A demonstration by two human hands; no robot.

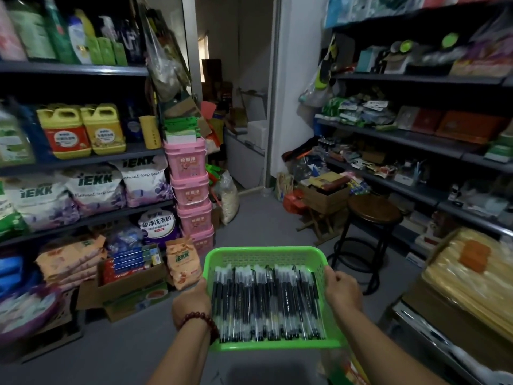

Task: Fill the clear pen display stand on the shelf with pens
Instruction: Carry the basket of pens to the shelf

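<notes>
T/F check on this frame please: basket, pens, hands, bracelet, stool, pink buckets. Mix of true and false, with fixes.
1. The left hand and right hand grip the green basket by its side rims. True.
2. The green basket is empty. False: a layer of black pens lies in it.
3. The bead bracelet sits on the right wrist. False: it is on the left wrist.
4. A round dark-topped stool stands on the floor to the right, beyond the basket. True.
5. The pink buckets are spread out along a shelf. False: they are stacked in one column beside the left shelving.
</notes>
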